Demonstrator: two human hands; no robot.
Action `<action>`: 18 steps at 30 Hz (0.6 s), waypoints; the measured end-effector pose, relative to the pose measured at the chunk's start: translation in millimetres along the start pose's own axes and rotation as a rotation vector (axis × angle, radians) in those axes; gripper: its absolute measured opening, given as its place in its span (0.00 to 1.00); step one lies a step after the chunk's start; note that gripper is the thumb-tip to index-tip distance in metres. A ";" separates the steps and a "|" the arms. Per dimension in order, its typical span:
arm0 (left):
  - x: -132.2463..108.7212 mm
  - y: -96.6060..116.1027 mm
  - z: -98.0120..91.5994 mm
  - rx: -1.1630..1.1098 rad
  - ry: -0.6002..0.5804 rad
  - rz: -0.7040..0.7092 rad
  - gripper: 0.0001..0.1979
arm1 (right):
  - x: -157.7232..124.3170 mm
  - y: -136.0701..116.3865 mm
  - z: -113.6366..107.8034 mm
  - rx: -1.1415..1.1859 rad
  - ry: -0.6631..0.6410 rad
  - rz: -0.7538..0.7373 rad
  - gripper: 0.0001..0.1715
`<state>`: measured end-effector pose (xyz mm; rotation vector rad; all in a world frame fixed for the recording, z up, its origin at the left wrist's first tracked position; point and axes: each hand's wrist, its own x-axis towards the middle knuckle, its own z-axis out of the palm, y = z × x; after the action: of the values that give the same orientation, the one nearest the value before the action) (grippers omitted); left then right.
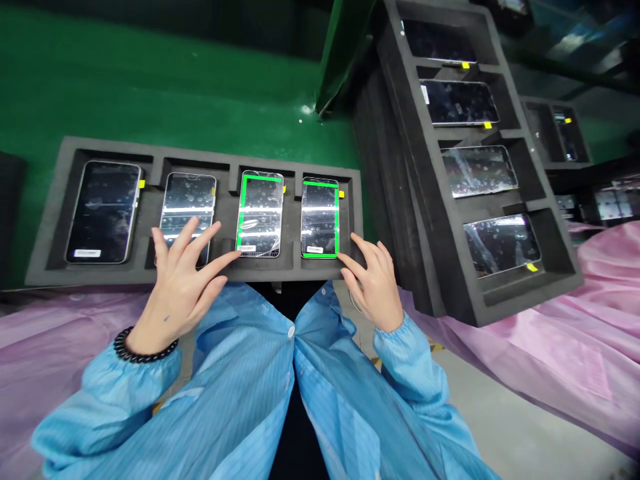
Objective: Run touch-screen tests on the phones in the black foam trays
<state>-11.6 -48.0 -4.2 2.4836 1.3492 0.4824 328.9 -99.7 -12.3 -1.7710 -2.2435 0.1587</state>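
Observation:
A dark foam tray lies across the green bench in front of me, with several phones in its pockets. My left hand rests open on the tray's near edge, fingers spread over the lower end of the second phone. My right hand is open at the tray's right near corner, fingertips touching the foam beside the green-bordered phone. Another green-bordered phone sits between my hands, and a larger dark phone lies at the far left. Neither hand holds anything.
A stack of foam trays with several phones leans at the right, overhanging pink plastic sheeting. More trays stand behind it. The green bench surface stretches beyond the front tray. My blue sleeves fill the foreground.

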 end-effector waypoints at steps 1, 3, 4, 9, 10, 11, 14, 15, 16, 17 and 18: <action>0.6 -0.1 0.2 -0.008 0.004 -0.007 0.19 | -2.2 1.4 -0.2 -0.002 0.008 0.011 0.19; 1.4 -0.3 0.8 -0.020 0.003 -0.018 0.19 | -4.3 2.8 -0.4 -0.013 0.026 0.017 0.19; 1.5 -0.4 1.2 -0.022 0.002 -0.015 0.19 | -4.4 2.9 -0.6 -0.019 0.037 0.017 0.18; 2.0 -1.6 4.4 0.017 -0.005 0.053 0.18 | 0.4 -0.3 -2.4 -0.007 0.062 0.006 0.19; 2.4 -1.8 5.3 0.026 -0.010 0.061 0.18 | 1.9 -1.6 -2.5 0.003 0.060 -0.005 0.19; 2.9 -1.9 6.3 0.034 -0.013 0.073 0.18 | 3.3 -3.1 -2.3 0.014 0.055 -0.019 0.18; 4.4 -2.1 8.2 0.055 -0.003 0.118 0.17 | 7.2 -7.4 -1.4 0.041 0.043 -0.053 0.18; 4.6 -2.0 8.3 0.065 0.009 0.120 0.17 | 8.1 -8.5 -1.0 0.047 0.040 -0.057 0.18; 4.6 -1.9 8.1 0.080 0.018 0.108 0.17 | 8.8 -9.3 -0.6 0.052 0.038 -0.058 0.18; 4.4 -1.8 7.6 0.100 0.025 0.092 0.16 | 9.2 -9.7 -0.2 0.055 0.040 -0.058 0.18; 4.1 -1.7 7.0 0.120 0.034 0.078 0.15 | 9.3 -9.8 0.2 0.058 0.044 -0.059 0.17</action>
<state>-7.9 -44.2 -10.5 2.6452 1.3344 0.4756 317.7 -93.1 -8.6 -1.6610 -2.2343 0.1693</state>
